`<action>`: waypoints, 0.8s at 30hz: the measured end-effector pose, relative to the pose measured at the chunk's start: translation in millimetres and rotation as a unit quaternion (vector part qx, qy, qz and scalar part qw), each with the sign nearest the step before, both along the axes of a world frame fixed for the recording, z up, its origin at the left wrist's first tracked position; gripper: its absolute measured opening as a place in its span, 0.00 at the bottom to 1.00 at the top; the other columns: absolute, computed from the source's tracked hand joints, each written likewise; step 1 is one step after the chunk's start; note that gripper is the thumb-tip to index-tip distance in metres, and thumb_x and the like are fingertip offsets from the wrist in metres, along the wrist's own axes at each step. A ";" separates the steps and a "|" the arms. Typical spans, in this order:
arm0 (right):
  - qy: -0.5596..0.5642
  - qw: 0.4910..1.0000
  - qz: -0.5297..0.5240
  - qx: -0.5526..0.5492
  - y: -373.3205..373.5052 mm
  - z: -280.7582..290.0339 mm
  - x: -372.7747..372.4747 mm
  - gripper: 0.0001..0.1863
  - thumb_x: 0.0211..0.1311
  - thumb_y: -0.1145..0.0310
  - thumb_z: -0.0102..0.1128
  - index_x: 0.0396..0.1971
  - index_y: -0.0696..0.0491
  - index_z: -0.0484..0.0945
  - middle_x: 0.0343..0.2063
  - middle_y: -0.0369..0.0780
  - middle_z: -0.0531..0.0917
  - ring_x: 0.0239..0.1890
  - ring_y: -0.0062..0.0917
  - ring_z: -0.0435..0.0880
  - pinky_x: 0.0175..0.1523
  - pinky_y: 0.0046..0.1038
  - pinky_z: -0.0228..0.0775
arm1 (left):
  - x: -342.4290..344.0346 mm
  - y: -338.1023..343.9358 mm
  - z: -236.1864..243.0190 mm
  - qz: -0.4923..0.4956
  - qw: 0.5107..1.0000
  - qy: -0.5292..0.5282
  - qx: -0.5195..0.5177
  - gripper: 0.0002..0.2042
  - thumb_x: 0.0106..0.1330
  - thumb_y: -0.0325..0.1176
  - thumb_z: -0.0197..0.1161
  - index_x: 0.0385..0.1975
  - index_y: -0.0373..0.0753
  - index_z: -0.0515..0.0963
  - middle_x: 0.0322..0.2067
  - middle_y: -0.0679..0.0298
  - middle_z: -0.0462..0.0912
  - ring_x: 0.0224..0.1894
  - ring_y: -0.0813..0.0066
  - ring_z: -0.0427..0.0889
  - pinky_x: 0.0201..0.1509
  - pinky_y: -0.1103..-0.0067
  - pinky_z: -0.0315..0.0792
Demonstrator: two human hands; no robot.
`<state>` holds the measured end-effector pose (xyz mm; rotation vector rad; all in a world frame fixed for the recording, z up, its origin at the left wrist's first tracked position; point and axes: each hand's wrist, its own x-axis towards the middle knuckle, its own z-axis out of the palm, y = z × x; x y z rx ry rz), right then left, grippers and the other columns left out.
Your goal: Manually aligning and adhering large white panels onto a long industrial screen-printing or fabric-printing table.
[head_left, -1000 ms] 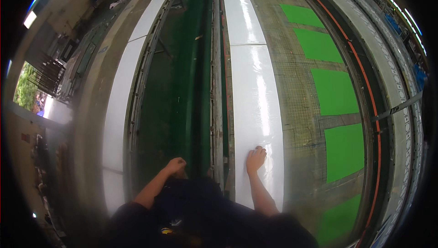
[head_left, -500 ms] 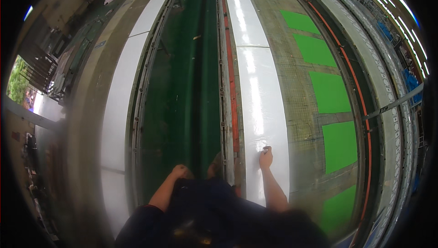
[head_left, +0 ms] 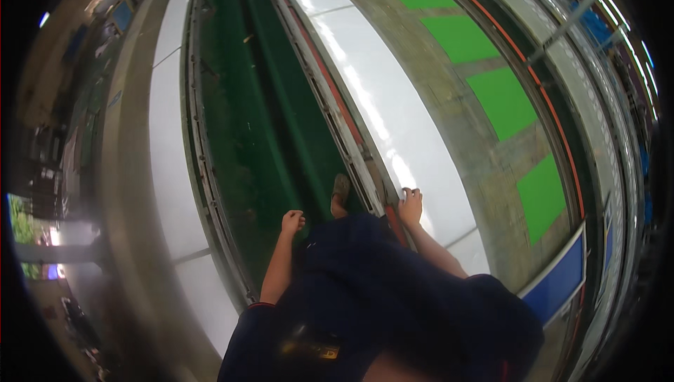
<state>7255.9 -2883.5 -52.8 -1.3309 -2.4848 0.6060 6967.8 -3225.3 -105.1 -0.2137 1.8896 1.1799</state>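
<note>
Glossy white panel (head_left: 393,122) gleams smooth under the right hand (head_left: 410,206). The green channel floor (head_left: 267,122) looks matt and gritty. Metal rails (head_left: 330,101) appear dull. Dark blue clothing (head_left: 379,291) is soft cloth.

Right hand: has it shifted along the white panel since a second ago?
Cannot tell. The right hand rests on the white panel beside the metal rail, as before; the camera itself swung, so any slide along the panel cannot be judged.
</note>
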 end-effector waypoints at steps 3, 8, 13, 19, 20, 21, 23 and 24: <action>0.023 0.999 -0.011 -0.045 -37.6 -2.6 53.3 0.23 0.55 0.73 0.61 0.53 0.50 0.80 0.50 0.48 0.77 0.55 0.47 0.76 0.60 0.44 0.73 | 53.7 -28.4 -22.9 0.037 0.999 -0.040 0.002 0.10 0.74 0.38 0.61 0.48 0.41 0.82 0.33 0.63 0.86 0.28 0.76 0.84 0.30 0.79 0.77; -0.038 0.992 0.033 -0.118 -107.7 8.0 157.4 0.26 0.58 0.72 0.62 0.59 0.47 0.79 0.57 0.46 0.77 0.60 0.46 0.75 0.65 0.42 0.72 | 172.0 -106.9 -70.6 -0.054 0.997 -0.057 -0.021 0.11 0.74 0.38 0.62 0.48 0.40 0.84 0.33 0.64 0.86 0.28 0.77 0.83 0.30 0.79 0.76; -0.030 0.990 0.009 -0.135 -139.6 -4.1 247.6 0.25 0.59 0.74 0.62 0.59 0.47 0.79 0.53 0.45 0.78 0.59 0.45 0.77 0.63 0.41 0.73 | 294.0 -134.2 -44.0 -0.100 0.991 -0.084 -0.029 0.14 0.71 0.35 0.68 0.48 0.31 0.85 0.32 0.67 0.84 0.32 0.80 0.79 0.38 0.80 0.73; 0.055 0.988 -0.048 -0.133 -141.8 6.4 261.5 0.16 0.62 0.73 0.56 0.49 0.52 0.82 0.41 0.46 0.81 0.48 0.43 0.81 0.54 0.41 0.75 | 357.0 -211.1 -27.9 -0.009 0.993 -0.083 -0.085 0.13 0.72 0.35 0.66 0.49 0.34 0.85 0.35 0.64 0.87 0.32 0.76 0.82 0.39 0.78 0.76; 0.063 0.988 -0.038 -0.138 -134.5 0.7 265.9 0.16 0.62 0.73 0.56 0.49 0.52 0.82 0.41 0.46 0.81 0.48 0.43 0.81 0.54 0.41 0.75 | 364.3 -216.1 -20.6 0.003 0.993 -0.075 -0.092 0.13 0.72 0.35 0.66 0.51 0.35 0.84 0.35 0.63 0.87 0.32 0.74 0.84 0.39 0.77 0.78; 0.096 0.985 -0.068 -0.124 -125.0 -4.1 272.2 0.15 0.62 0.73 0.57 0.48 0.52 0.82 0.40 0.46 0.81 0.47 0.42 0.81 0.53 0.41 0.74 | 372.9 -224.2 -9.9 0.024 0.992 -0.086 -0.091 0.13 0.72 0.35 0.65 0.52 0.36 0.83 0.36 0.61 0.88 0.32 0.72 0.85 0.37 0.76 0.79; 0.125 0.978 -0.133 -0.102 -86.5 -20.6 284.9 0.13 0.63 0.72 0.58 0.47 0.52 0.82 0.40 0.46 0.81 0.47 0.43 0.81 0.53 0.42 0.74 | 392.7 -219.3 15.3 0.067 0.990 -0.093 -0.084 0.14 0.73 0.36 0.64 0.53 0.37 0.81 0.35 0.58 0.87 0.31 0.70 0.86 0.33 0.75 0.79; 0.123 0.974 -0.163 -0.099 -66.3 -28.4 291.7 0.12 0.64 0.71 0.59 0.46 0.51 0.82 0.41 0.46 0.81 0.48 0.44 0.81 0.53 0.43 0.74 | 406.3 -220.6 24.8 0.092 0.988 -0.090 -0.084 0.14 0.74 0.36 0.63 0.53 0.36 0.80 0.34 0.58 0.87 0.29 0.70 0.86 0.30 0.75 0.79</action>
